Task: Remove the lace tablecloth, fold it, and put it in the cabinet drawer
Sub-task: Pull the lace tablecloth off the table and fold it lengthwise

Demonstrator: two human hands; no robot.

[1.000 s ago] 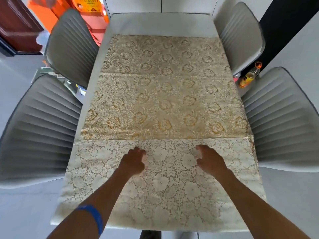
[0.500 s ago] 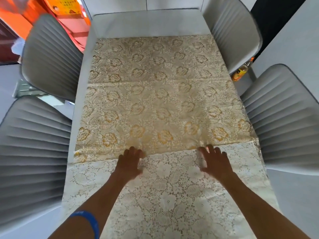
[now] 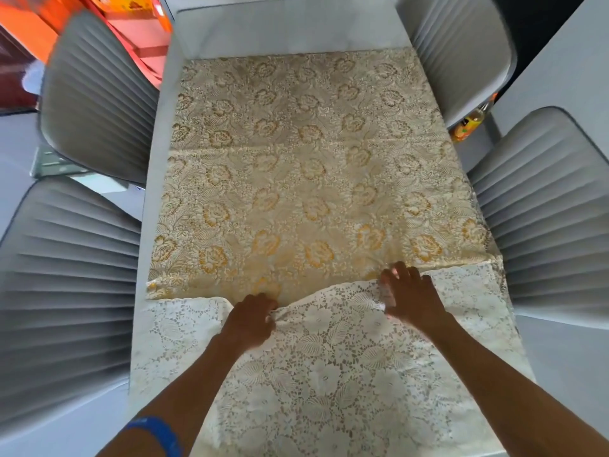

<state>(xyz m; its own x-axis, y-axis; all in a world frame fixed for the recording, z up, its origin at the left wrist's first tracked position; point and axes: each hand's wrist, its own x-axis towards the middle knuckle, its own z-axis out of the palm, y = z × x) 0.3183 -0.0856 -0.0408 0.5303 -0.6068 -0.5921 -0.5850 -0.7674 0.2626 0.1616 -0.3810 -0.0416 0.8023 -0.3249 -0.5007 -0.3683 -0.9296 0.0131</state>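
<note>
Head view: the lace tablecloth [image 3: 329, 374] covers the near part of the bench [image 3: 283, 26], its white openwork lying over a gold floral cloth [image 3: 296, 166] that spreads across the middle of the bench up toward the bare grey strip at the far end. The lace's far edge runs across the bench just ahead of both hands, and between them it dips back toward the person, baring a little more of the gold cloth there.

The left hand [image 3: 252, 319] sits at that far edge, left of centre, its fingers curled down and bunching a small gather of lace beneath them; it grips the lace. The right hand [image 3: 412, 296] lies right of centre on the same edge, a little farther up the bench than the left, with fingers [image 3: 400, 270] spread forward over the seam between lace and gold cloth and a fold of lace caught under the thumb side. A blue wristband [image 3: 158, 435] circles the left forearm.

Four grey ribbed chairs stand around the bench, two on each side, among them the near left chair [image 3: 66, 291]. An orange-capped bottle [image 3: 468, 125] shows between the two right-hand chairs.
</note>
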